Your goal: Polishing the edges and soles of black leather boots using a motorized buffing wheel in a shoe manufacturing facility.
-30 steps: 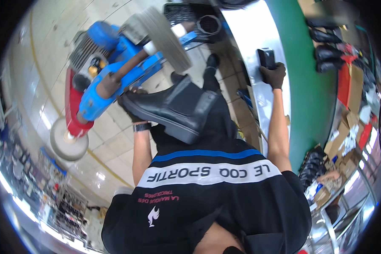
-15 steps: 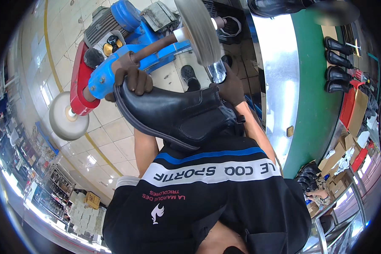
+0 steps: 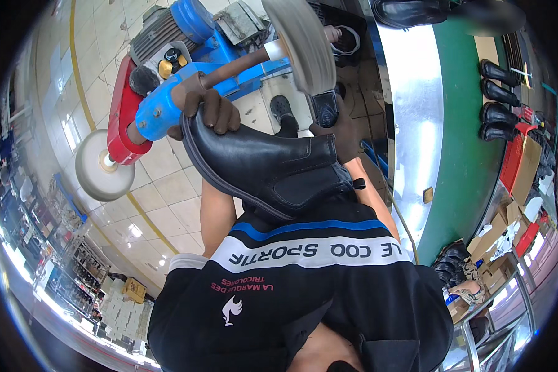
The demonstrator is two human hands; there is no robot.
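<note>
A black ankle boot (image 3: 266, 167) is held in front of my chest, sole turned down and to the left. My left hand (image 3: 214, 111), in a dark glove, grips its toe end. My right hand (image 3: 341, 133), also gloved, holds the heel and ankle end. Just above the boot stands a blue and red buffing machine (image 3: 167, 105). Its grey wheel (image 3: 307, 43) spins close above the boot's upper, and I cannot tell whether they touch. My own shoes show on the tiled floor below, between my hands.
A second round buffing pad (image 3: 102, 164) sits on the machine's left end. To the right runs a steel bench with a green edge (image 3: 465, 155), with several black boots (image 3: 496, 99) beyond it. Cardboard boxes (image 3: 514, 217) lie lower right. Stocked shelves line the far left.
My right hand has left the steel bench and come back onto the boot's heel end. Both hands have lifted the boot closer under the grey wheel.
</note>
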